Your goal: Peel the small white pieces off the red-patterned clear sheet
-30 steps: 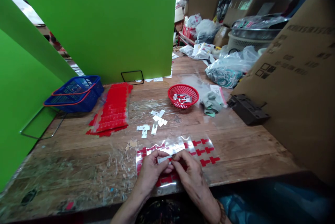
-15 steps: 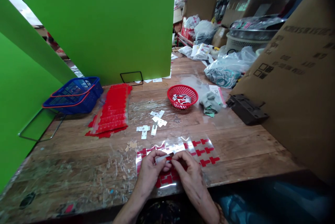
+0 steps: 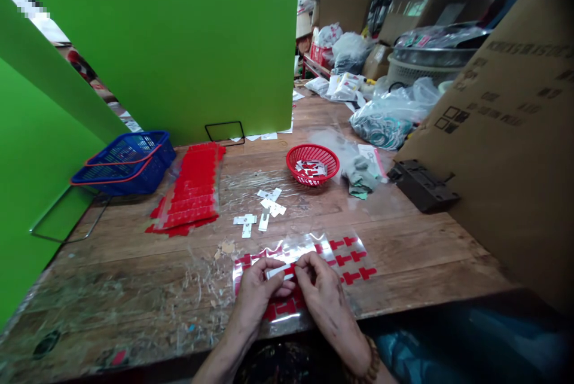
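A small white flat piece (image 3: pixel 277 271) is pinched between the thumb and fingers of my left hand (image 3: pixel 256 291). Red material (image 3: pixel 289 271) lies on its right end. There my right hand (image 3: pixel 323 291) has thumb and forefinger closed at the edge of the red part; the fingertips partly cover it. Beneath both hands, a clear plastic sheet (image 3: pixel 309 245) carries rows of red T-shaped stickers (image 3: pixel 357 256). Beyond the sheet lie several loose white T-shaped pieces (image 3: pixel 273 207).
A red round basket (image 3: pixel 334 165) holds white and red pieces. Left of it lies a stack of red sheets (image 3: pixel 194 183), with a blue basket (image 3: pixel 155 171) behind. On the right are a grey-green cloth (image 3: pixel 361 177), a dark box-like object (image 3: pixel 424 186) and a large cardboard panel (image 3: pixel 502 133).
The white piece has turned slightly in my fingers, and more red shows on its right end. My right hand has shifted a little up and right.
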A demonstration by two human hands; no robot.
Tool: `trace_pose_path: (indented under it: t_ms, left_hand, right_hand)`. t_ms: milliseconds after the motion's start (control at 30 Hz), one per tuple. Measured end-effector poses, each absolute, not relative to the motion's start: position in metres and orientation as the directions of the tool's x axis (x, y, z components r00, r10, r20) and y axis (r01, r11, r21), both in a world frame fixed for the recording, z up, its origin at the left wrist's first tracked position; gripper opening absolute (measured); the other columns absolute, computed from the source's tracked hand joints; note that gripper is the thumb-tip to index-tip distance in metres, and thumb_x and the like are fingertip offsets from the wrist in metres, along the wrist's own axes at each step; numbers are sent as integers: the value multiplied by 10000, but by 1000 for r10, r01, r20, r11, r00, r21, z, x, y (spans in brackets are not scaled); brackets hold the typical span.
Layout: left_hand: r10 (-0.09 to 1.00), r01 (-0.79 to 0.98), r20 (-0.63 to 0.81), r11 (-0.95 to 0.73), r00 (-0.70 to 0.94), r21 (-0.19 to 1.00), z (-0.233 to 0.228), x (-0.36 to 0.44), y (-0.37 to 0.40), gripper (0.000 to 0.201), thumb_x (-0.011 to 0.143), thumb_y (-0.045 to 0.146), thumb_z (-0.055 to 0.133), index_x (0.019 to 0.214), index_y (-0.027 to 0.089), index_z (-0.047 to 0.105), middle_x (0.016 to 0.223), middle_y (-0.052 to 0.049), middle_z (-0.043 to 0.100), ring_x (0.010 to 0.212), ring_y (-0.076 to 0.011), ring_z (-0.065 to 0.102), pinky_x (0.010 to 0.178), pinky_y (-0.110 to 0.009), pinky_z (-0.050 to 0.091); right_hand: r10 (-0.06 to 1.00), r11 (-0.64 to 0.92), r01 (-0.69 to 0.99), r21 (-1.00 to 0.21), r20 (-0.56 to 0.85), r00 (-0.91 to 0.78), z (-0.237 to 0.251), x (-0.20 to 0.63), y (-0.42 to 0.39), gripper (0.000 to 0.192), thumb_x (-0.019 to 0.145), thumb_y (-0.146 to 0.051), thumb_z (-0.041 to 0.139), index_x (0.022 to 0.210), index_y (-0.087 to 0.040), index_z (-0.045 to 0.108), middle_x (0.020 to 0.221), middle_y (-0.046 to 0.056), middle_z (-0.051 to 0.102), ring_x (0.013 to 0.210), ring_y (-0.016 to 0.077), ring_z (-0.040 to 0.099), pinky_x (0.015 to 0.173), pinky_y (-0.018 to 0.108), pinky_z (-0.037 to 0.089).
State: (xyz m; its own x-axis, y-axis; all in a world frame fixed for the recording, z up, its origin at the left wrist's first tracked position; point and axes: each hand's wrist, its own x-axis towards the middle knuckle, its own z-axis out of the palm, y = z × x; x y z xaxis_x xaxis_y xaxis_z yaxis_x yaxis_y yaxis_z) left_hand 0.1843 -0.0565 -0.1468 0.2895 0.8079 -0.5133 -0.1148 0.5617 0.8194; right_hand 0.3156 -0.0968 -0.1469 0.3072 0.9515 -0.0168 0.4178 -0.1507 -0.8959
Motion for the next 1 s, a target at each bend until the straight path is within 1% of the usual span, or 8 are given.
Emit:
trace_pose_path:
  t_ms: [200,500,700,867,900,967,1000]
  left_hand:
    - [811,-115,-524,565,260,817,-148,186,-57,396,581,308,776,867,106,590,599,-73,697,585,-185,682,593,-239,537]
    - [828,-75,-495,529,263,845,-147,186,-59,351,644,301,730,886,106,567,636,-79,712,603,-184,687,629,-259,540]
    - [846,-74,-475,504,241,860,-147,187,-60,339,634,301,737,859,110,569,649,-75,716,593,-182,685,604,-254,538]
    - [853,-71,-464,492,238,868,-150,186,-59,315,648,288,724,855,110,567,625,-71,712,587,-176,683,601,-246,541]
    - [852,-72,-468,495,235,866,-150,185,-59,313,648,288,724,853,111,567,624,-73,712,588,-176,683,598,-242,542]
    - [837,-72,-496,523,233,849,-151,182,-58,309,646,281,726,852,113,569,620,-74,710,583,-173,683,592,-234,543]
    - [825,-73,-514,543,236,837,-151,181,-57,304,646,272,727,853,114,570,617,-74,708,580,-172,682,589,-231,543]
  right_hand:
    - [952,-138,420,-897,-4,305,-150,318,-96,99,798,-207,476,710,-194,519,634,-19,539,583,129,497,535,223,382]
    - [954,-152,529,-835,16,299,-147,315,-95,113,803,-169,461,696,-196,485,661,-3,525,628,147,499,569,241,378]
    - [957,-109,603,-790,81,279,-147,311,-98,121,825,-152,447,722,-204,484,707,18,524,663,164,500,603,262,396]
    - [947,-67,670,-739,165,277,-148,311,-100,76,841,-183,446,797,-203,504,826,57,519,734,188,503,679,310,421]
    - [943,-68,664,-744,170,286,-149,312,-99,50,836,-195,460,842,-200,510,844,63,520,745,192,506,686,316,425]
    - [937,-80,619,-781,152,313,-152,319,-96,130,813,-218,501,940,-188,504,846,63,530,733,191,514,671,311,436]
    - [938,-86,581,-809,131,320,-153,322,-95,161,806,-228,512,960,-182,502,827,55,538,711,184,517,650,300,438]
